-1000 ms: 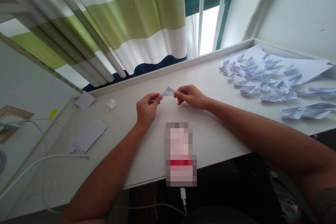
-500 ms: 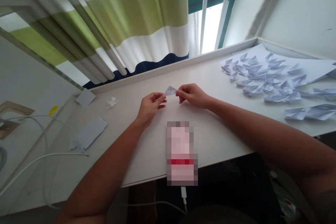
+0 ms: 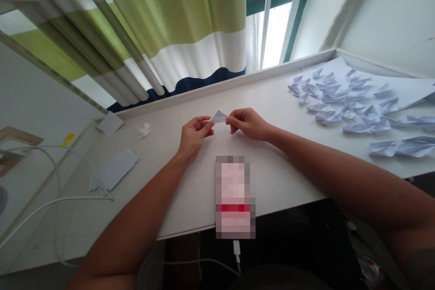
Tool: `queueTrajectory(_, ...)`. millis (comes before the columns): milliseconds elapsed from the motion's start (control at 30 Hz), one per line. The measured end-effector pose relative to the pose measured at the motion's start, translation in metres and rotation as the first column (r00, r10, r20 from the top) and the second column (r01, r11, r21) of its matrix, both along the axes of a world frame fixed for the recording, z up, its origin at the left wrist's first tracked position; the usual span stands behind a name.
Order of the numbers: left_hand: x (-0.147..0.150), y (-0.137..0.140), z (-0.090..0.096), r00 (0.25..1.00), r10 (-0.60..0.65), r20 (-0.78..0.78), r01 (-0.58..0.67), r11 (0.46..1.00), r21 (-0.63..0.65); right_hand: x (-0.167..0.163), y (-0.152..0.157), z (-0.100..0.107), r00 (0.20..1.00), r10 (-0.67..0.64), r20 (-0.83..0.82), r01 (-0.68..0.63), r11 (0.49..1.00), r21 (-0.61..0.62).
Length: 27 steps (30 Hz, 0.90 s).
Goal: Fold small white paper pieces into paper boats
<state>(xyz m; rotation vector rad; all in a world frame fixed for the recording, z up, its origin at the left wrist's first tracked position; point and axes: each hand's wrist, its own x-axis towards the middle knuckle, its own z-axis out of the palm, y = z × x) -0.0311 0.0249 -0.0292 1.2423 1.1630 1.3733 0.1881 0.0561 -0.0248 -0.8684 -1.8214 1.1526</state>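
A small piece of white paper folded into a triangle (image 3: pixel 219 117) is held up over the desk between my two hands. My left hand (image 3: pixel 196 135) pinches its left corner between thumb and index finger. At its right corner, the thumb and index finger of my right hand (image 3: pixel 247 123) are closed on it. Below the hands a phone-like object (image 3: pixel 234 186), blurred out by large pixels, lies at the desk's front edge with a white cable plugged into its lower end.
Many folded paper boats (image 3: pixel 356 104) cover the right of the desk, some on white sheets (image 3: pixel 408 88). On the left are a paper stack (image 3: pixel 115 170), a single square sheet (image 3: pixel 110 123), crumpled tissue (image 3: pixel 144 130) and white cables (image 3: pixel 68 200). A raised rim (image 3: pixel 204 90) runs along the back.
Both hands keep their pinch on the folded paper, and it has barely moved. The whole view has shifted very slightly.
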Motion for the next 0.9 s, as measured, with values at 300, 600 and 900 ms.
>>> queueTrajectory(300,0.005,-0.002,0.002,0.997,0.074,-0.001,-0.073,0.994,0.086,0.0,0.001,-0.001,0.999,0.0,-0.051,-0.002,0.999,-0.034)
queueTrajectory(600,-0.007,0.002,0.006,0.995,-0.085,-0.058,0.08,0.993,-0.082,0.001,0.001,-0.003,1.0,0.009,-0.027,-0.01,1.0,-0.013)
queueTrajectory(900,0.0,0.001,0.004,0.995,0.097,0.016,-0.098,0.991,0.087,-0.001,0.001,-0.005,0.998,0.036,-0.049,-0.038,0.998,-0.046)
